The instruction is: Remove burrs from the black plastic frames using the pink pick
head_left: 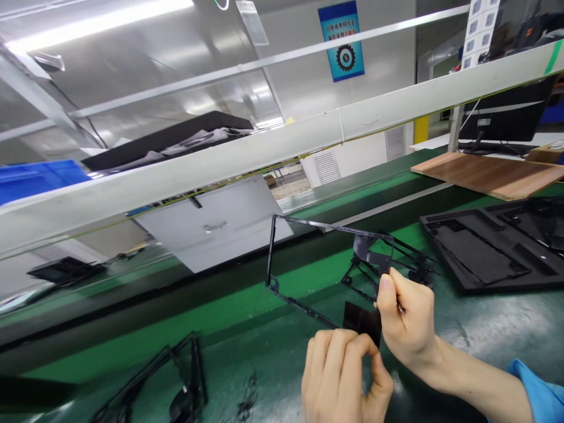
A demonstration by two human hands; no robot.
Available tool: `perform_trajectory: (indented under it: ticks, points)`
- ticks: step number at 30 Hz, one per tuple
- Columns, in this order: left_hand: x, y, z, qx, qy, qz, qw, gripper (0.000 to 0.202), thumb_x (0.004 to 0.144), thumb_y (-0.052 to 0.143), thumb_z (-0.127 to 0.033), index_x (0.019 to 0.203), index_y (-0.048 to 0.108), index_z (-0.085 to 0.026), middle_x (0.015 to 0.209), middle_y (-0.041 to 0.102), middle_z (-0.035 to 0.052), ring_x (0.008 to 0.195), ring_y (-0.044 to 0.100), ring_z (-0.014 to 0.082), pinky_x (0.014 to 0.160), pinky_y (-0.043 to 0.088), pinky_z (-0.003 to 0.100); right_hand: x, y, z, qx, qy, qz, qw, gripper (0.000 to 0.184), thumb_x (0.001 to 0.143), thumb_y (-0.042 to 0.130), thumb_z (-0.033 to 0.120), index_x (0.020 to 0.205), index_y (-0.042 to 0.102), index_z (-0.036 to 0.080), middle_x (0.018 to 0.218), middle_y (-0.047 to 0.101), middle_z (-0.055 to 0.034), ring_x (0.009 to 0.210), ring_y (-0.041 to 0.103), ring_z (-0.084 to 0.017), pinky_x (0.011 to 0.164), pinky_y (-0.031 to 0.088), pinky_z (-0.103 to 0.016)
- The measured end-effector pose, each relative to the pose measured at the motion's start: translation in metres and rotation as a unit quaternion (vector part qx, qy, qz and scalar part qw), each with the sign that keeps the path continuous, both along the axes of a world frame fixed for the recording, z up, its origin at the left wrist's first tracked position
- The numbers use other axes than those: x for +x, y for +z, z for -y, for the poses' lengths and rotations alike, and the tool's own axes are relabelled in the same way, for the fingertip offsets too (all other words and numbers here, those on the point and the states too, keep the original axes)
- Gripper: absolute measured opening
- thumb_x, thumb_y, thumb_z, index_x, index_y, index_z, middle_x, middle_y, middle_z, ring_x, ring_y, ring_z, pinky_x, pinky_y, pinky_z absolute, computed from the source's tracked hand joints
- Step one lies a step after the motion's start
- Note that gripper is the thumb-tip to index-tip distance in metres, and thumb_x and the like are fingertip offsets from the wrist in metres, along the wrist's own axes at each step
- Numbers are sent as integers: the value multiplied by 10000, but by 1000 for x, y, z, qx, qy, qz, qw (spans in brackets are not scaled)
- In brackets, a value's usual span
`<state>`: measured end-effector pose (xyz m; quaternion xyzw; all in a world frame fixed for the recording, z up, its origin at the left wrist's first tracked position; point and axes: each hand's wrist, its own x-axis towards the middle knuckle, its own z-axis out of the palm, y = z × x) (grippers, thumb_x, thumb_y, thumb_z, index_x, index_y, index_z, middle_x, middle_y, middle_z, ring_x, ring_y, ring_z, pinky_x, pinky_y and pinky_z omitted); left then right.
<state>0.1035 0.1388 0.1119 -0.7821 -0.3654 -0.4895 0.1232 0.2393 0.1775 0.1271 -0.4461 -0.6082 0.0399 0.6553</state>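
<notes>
A thin black rectangular plastic frame [282, 226] is held up above the green bench. My right hand [405, 323] is closed on its right corner, with the thumb pressed on a black tab there. Lower down, my left hand [341, 376] pinches the frame's bottom edge at a small black square piece [362, 322]. The two hands are close together, almost touching. A blue sleeve [535, 390] covers my right forearm.
More black frames [399, 258] lie stacked behind my hands. A black moulded tray [489, 249] sits at the right, with a wooden board [489, 173] beyond it. Another black frame [176, 376] lies at lower left. A white rail [264, 155] crosses overhead; a blue bin [35, 176] rests on it.
</notes>
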Motion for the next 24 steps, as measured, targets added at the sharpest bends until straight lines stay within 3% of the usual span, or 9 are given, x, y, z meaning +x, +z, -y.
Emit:
perform_trajectory:
  ticks: [7, 15, 21, 24]
  points:
    - [0, -1, 0, -10, -18, 18, 1000, 197, 913, 532, -12, 861, 551, -200, 776, 583, 12, 745, 526, 168, 712, 453, 295, 4, 0, -5, -19, 5, -13, 1000, 392, 1085, 431, 237, 697, 390, 270, 536, 437, 64, 439, 378, -110, 490, 280, -311]
    - [-9, 10, 1, -40, -50, 6, 998, 205, 912, 508, -25, 847, 523, -219, 755, 559, 2, 735, 540, 170, 685, 464, 298, 7, 2, -9, -43, 19, -45, 998, 436, 1101, 427, 304, 675, 344, 266, 534, 371, 80, 459, 324, -101, 484, 250, -303]
    - [-12, 17, 1, -8, -56, 2, 998, 163, 939, 717, -72, 929, 668, -226, 948, 722, 25, 973, 621, 220, 940, 493, 367, 8, 3, -9, -60, 43, -64, 995, 440, 1112, 419, 333, 682, 354, 265, 538, 374, 84, 459, 324, -97, 456, 262, -281]
    - [-14, 16, 1, -9, -83, -13, 996, 172, 936, 776, -61, 956, 697, -212, 913, 754, 6, 961, 631, 208, 959, 481, 360, 7, 6, -8, -70, 61, -75, 993, 453, 1124, 408, 347, 681, 359, 266, 533, 397, 84, 447, 350, -93, 441, 283, -265]
